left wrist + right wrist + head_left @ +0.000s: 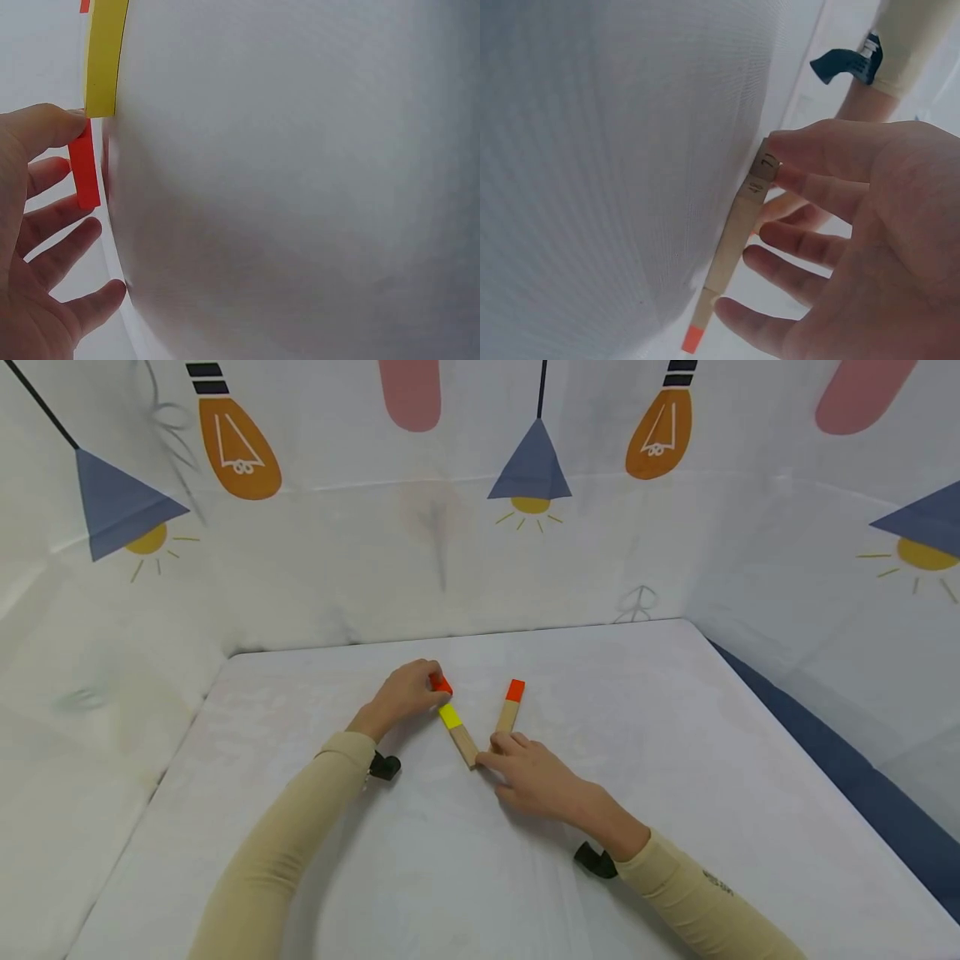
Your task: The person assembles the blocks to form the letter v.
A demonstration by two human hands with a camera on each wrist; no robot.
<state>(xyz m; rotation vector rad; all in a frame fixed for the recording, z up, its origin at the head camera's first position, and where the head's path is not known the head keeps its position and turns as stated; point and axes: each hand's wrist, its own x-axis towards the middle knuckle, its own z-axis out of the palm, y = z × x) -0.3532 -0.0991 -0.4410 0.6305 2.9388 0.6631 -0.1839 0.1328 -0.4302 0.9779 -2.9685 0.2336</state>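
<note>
Several narrow wooden blocks lie on the white table in a V, its point toward the wearer. At the far end of the left arm, my left hand (408, 693) pinches a red-topped block (85, 165) between thumb and fingers. It meets the yellow block (450, 716), below which a plain wooden block (464, 745) continues to the point. My right hand (536, 777) lies at the point, its fairly straight thumb and fingers touching the numbered wood (756, 186). The right arm of the V, a plain block (507, 714), ends in a red tip (515, 691). My right fingers partly hide its lower end.
White cloth walls with printed lamps (531, 464) and light bulbs (660, 433) rise behind and beside the white table (637, 710). A dark blue strip (825, 743) runs along the right table edge. Dark straps (596, 862) hang at both wrists.
</note>
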